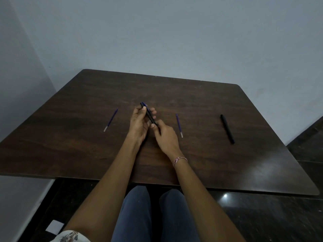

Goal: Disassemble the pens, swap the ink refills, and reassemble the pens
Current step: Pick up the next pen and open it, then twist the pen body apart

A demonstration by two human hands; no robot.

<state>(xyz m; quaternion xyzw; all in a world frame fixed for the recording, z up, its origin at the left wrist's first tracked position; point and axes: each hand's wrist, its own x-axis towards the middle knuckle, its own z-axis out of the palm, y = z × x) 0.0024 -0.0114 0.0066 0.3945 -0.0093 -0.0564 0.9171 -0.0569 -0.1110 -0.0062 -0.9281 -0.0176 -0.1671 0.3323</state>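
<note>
Desk (87, 154), dark wood grain, dim light. Positions are logged from the held pen (150, 117).

- Held pen: black barrel, lifted just above the middle of the desk and tilted, far end up and to the left. A blue part shows at that far end. We cannot tell whether it is a refill or trim.
- Left grip (139, 124): a bare hand with its fingers curled round the upper half of the held pen and the thumb along the barrel.
- Right grip (166, 137): a bare hand pinching the lower end of the same pen, with a bracelet (180, 159) at the wrist. Both grips are closed on the one pen.
- Left refill (111, 119): flat on the desk, well left of the held pen, pale tip toward us.
- Right refill (179, 125): flat on the desk, near the held pen on its right.
- Second pen (227, 129): black, lying well right of the held pen, beyond the right refill.

Handling, in our judgement: the barrel is light, stiff and smooth, so it is likely to slip under a twist. We would hold it firmly either side of the joint, one grip per half. The refills look thin and should flex and roll easily. We would pinch them mid-shaft, away from the writing tip, and feed them in straight.
</note>
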